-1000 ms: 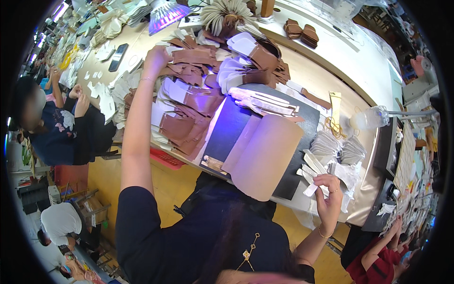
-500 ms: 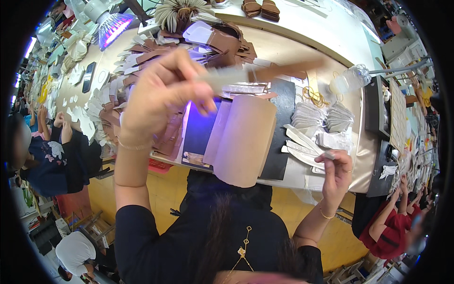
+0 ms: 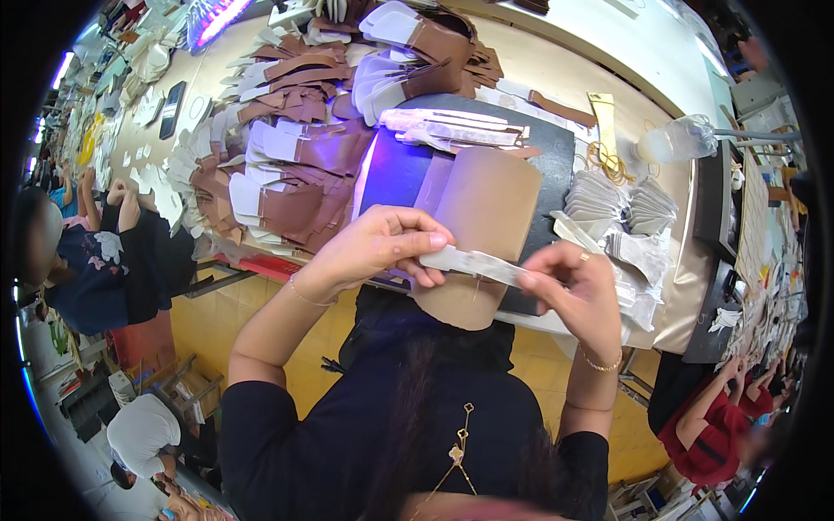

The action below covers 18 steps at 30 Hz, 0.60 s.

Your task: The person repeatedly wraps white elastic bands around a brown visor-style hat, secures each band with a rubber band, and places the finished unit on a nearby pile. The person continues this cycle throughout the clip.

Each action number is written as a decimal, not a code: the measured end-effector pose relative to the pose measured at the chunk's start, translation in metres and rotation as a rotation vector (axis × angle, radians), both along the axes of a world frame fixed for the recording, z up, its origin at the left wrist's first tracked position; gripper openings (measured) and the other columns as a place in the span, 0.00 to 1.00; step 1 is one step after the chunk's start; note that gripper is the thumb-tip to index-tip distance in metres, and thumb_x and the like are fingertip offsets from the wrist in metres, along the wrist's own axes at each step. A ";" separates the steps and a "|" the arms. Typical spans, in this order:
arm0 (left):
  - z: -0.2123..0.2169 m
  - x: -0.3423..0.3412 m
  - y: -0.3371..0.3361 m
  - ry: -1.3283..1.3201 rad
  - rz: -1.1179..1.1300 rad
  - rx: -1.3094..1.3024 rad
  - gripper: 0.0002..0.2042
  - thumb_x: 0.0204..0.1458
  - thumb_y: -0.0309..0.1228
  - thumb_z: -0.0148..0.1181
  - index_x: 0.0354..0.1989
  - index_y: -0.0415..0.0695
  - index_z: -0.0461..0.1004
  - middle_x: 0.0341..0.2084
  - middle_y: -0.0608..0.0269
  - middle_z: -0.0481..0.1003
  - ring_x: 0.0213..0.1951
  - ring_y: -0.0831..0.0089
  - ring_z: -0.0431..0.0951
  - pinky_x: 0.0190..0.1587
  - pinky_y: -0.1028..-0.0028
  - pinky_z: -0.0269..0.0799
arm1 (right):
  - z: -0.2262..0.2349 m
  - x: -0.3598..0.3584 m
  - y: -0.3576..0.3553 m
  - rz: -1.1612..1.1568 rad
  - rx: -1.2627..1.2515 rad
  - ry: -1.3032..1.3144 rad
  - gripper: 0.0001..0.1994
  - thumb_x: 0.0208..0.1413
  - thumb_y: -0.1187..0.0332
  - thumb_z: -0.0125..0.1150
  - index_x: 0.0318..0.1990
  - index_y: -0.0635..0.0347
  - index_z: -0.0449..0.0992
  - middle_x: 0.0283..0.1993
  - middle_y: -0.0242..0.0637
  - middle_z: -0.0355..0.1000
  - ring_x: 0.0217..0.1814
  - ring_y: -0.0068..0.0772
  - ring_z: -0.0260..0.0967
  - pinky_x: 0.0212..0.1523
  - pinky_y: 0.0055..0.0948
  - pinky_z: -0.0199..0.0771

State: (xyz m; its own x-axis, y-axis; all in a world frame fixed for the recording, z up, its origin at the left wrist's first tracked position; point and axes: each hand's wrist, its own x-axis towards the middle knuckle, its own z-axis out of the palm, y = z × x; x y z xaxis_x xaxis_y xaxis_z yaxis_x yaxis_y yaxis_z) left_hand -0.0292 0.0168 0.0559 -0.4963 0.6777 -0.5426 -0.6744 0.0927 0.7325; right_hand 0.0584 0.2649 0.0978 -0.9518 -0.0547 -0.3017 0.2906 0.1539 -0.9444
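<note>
A pale whitish strip (image 3: 478, 263) is stretched between my two hands, in front of a tan, curved cylinder-like form (image 3: 488, 195). My left hand (image 3: 382, 243) pinches its left end between thumb and fingers. At the other end, my right hand (image 3: 578, 291) grips the strip with thumb and forefinger. The form rests on a dark board (image 3: 552, 161) at the table's near edge. Behind the form lies a small stack of pale strips (image 3: 456, 128). Fanned bundles of white strips (image 3: 599, 201) sit right of the board, close to my right hand.
Heaped brown-and-white pieces (image 3: 304, 165) cover the table's left. A lit purple lamp (image 3: 213, 19) hangs at the upper left. A clear plastic bottle (image 3: 678, 141) and yellow bands (image 3: 608, 163) stand right of the board. A phone (image 3: 172, 110) lies far left. Other people sit at both sides.
My left hand has come down from its raised place with a strip. My right hand has moved left from beside the white strips, and both hands now meet on one strip. The view has shifted.
</note>
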 end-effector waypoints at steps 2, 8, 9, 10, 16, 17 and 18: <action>-0.004 0.002 -0.001 -0.053 0.024 0.019 0.17 0.60 0.36 0.50 0.43 0.30 0.71 0.30 0.50 0.77 0.28 0.71 0.80 0.32 0.75 0.79 | -0.005 -0.014 -0.012 0.096 0.074 -0.159 0.09 0.51 0.67 0.65 0.30 0.65 0.78 0.21 0.30 0.73 0.19 0.14 0.68 0.19 0.15 0.66; -0.010 0.006 -0.009 -0.081 0.042 0.070 0.24 0.61 0.45 0.47 0.41 0.29 0.72 0.31 0.51 0.76 0.28 0.71 0.80 0.32 0.77 0.78 | -0.006 -0.029 -0.026 0.197 0.108 -0.189 0.08 0.52 0.70 0.64 0.29 0.67 0.75 0.21 0.30 0.71 0.18 0.11 0.64 0.16 0.13 0.62; -0.009 0.006 -0.010 -0.074 0.041 0.067 0.24 0.61 0.45 0.47 0.41 0.29 0.72 0.31 0.51 0.76 0.28 0.71 0.80 0.32 0.77 0.78 | -0.006 -0.030 -0.027 0.190 0.127 -0.213 0.08 0.52 0.70 0.64 0.29 0.67 0.75 0.20 0.30 0.71 0.18 0.11 0.65 0.16 0.13 0.63; -0.009 0.007 -0.010 -0.070 0.044 0.068 0.24 0.61 0.45 0.47 0.41 0.29 0.72 0.31 0.51 0.76 0.28 0.71 0.80 0.32 0.77 0.78 | -0.006 -0.031 -0.028 0.189 0.134 -0.212 0.08 0.52 0.70 0.64 0.29 0.67 0.75 0.20 0.30 0.71 0.18 0.12 0.65 0.16 0.13 0.63; -0.009 0.006 -0.009 -0.023 0.009 0.033 0.25 0.62 0.45 0.44 0.43 0.28 0.72 0.30 0.49 0.77 0.27 0.69 0.80 0.33 0.75 0.78 | -0.008 -0.031 -0.029 0.174 0.136 -0.229 0.08 0.53 0.70 0.63 0.29 0.67 0.75 0.20 0.30 0.71 0.18 0.12 0.65 0.16 0.13 0.64; -0.008 0.006 -0.009 -0.042 0.025 0.036 0.24 0.61 0.44 0.47 0.42 0.28 0.72 0.29 0.50 0.77 0.27 0.71 0.80 0.32 0.76 0.78 | -0.009 -0.030 -0.029 0.169 0.130 -0.227 0.08 0.53 0.70 0.62 0.29 0.67 0.75 0.20 0.30 0.71 0.18 0.12 0.65 0.16 0.13 0.64; -0.008 0.006 -0.009 -0.060 0.042 0.040 0.23 0.60 0.43 0.50 0.41 0.28 0.73 0.28 0.51 0.77 0.26 0.72 0.79 0.31 0.78 0.77 | -0.009 -0.030 -0.029 0.169 0.131 -0.227 0.08 0.53 0.70 0.63 0.29 0.67 0.75 0.20 0.30 0.71 0.18 0.12 0.65 0.16 0.13 0.63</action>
